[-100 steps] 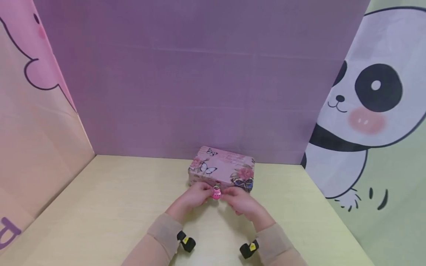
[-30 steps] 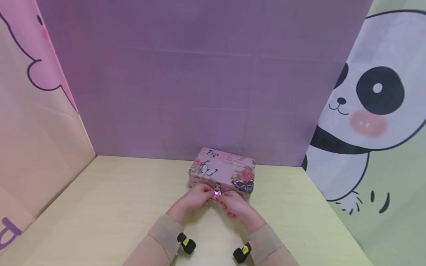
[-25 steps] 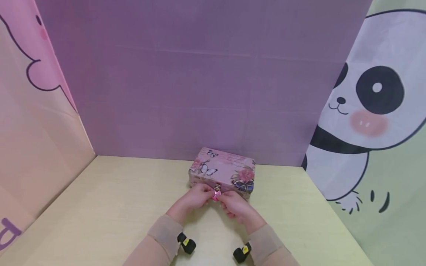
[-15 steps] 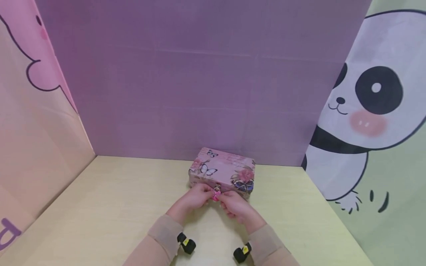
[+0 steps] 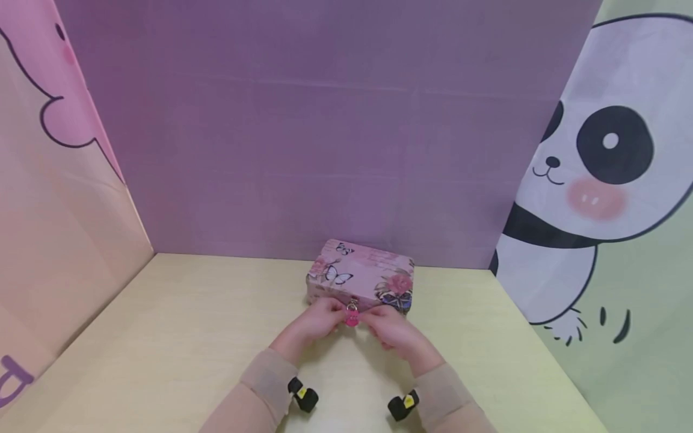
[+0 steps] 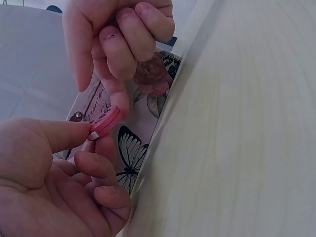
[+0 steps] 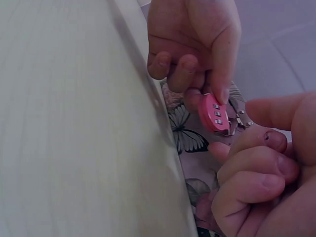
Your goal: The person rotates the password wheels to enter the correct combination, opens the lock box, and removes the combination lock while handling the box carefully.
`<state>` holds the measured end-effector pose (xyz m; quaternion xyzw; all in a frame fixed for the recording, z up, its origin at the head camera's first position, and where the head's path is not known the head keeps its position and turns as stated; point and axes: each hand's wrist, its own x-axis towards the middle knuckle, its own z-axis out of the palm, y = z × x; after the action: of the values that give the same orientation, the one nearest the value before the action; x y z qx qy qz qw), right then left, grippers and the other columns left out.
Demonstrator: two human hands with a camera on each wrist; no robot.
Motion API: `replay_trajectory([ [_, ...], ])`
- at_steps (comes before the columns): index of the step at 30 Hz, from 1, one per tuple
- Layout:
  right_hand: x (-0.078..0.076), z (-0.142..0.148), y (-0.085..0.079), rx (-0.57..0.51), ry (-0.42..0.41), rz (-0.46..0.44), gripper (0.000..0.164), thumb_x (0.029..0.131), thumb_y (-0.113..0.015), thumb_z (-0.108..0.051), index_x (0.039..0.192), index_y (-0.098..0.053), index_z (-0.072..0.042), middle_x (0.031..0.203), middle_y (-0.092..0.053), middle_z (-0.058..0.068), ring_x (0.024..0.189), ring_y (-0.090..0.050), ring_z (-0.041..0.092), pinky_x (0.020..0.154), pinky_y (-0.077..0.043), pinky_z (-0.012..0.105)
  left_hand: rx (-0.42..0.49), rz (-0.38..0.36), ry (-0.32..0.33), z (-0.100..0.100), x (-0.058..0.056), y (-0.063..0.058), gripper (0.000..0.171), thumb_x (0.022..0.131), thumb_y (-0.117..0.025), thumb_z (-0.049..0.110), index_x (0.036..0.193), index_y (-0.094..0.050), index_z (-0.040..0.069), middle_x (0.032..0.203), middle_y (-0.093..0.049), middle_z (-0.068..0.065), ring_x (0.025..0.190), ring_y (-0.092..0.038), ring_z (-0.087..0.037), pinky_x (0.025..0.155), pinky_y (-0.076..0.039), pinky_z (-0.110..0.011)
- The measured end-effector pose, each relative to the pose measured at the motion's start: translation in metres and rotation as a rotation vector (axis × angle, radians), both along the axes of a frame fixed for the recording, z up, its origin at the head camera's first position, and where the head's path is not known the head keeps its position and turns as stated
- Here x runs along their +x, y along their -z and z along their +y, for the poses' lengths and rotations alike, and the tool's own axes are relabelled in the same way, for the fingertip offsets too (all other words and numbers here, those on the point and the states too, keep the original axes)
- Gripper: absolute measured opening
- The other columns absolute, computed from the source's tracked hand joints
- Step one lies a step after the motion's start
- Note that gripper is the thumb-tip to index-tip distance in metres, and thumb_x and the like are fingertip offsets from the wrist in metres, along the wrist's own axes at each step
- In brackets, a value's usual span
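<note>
A pink combination padlock [image 7: 214, 114] with a row of small number dials hangs by its shackle from the front clasp [image 5: 354, 300] of a pink box [image 5: 368, 270]. The box, printed with butterflies and roses, has its lid down. My left hand [image 5: 320, 317] pinches the padlock's edge between thumb and index finger, as the left wrist view shows. On the other side is my right hand [image 5: 392, 326]. Its thumb stands off from the padlock, its index finger reaches close to it, and its other fingers are bent. Whether that index fingertip touches the padlock, I cannot tell.
The box stands at the back of a pale wooden table [image 5: 227, 337], near a purple backdrop [image 5: 325, 132]. A panda-print panel [image 5: 585, 180] rises on the right and a pink and peach panel [image 5: 65, 198] on the left. Both wrists carry black cameras.
My right thumb has come off the padlock's face, and the right hand has shifted slightly to the right. The left hand keeps its pinch; the box stays in place.
</note>
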<state>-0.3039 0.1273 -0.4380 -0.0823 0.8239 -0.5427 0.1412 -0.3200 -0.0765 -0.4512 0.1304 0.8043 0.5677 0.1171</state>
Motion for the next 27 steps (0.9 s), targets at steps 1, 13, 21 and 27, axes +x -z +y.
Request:
replay_trajectory([
  [1, 0.000, 0.001, -0.001, 0.019, -0.001, 0.009, 0.034, 0.101, -0.062, -0.031, 0.114, -0.071, -0.001, 0.059, -0.039, -0.005, 0.044, -0.029, 0.008, 0.041, -0.026, 0.023, 0.000, -0.001, 0.000, 0.000, 0.000, 0.000, 0.016, 0.103, -0.057, 0.011, 0.098, -0.069, 0.001, 0.078, -0.059, -0.006, 0.057, -0.043, -0.010, 0.053, -0.037, -0.024],
  [13, 0.005, 0.009, -0.015, 0.159, -0.045, 0.056, 0.040, 0.101, -0.061, -0.035, 0.124, -0.067, -0.002, 0.070, -0.044, -0.002, 0.047, -0.030, 0.010, 0.043, -0.028, 0.026, 0.007, 0.004, -0.003, -0.001, -0.001, -0.001, 0.016, 0.102, -0.058, 0.011, 0.096, -0.068, 0.000, 0.073, -0.056, -0.006, 0.055, -0.042, -0.009, 0.051, -0.036, -0.023],
  [21, 0.009, 0.008, -0.020, 0.175, -0.059, 0.103, 0.031, 0.102, -0.061, -0.027, 0.116, -0.068, 0.000, 0.064, -0.042, -0.004, 0.045, -0.031, 0.009, 0.042, -0.028, 0.025, 0.009, 0.001, -0.011, 0.000, 0.000, 0.000, 0.016, 0.103, -0.057, 0.009, 0.098, -0.067, -0.002, 0.080, -0.059, -0.010, 0.059, -0.044, -0.011, 0.055, -0.039, -0.025],
  [27, 0.010, 0.006, -0.021, 0.189, -0.058, 0.139, 0.036, 0.101, -0.062, -0.023, 0.123, -0.065, 0.005, 0.087, -0.063, 0.009, 0.056, -0.045, 0.014, 0.051, -0.042, 0.031, 0.016, 0.004, -0.012, 0.002, 0.001, 0.001, 0.015, 0.103, -0.057, 0.009, 0.100, -0.065, -0.003, 0.088, -0.062, -0.013, 0.064, -0.046, -0.013, 0.058, -0.040, -0.026],
])
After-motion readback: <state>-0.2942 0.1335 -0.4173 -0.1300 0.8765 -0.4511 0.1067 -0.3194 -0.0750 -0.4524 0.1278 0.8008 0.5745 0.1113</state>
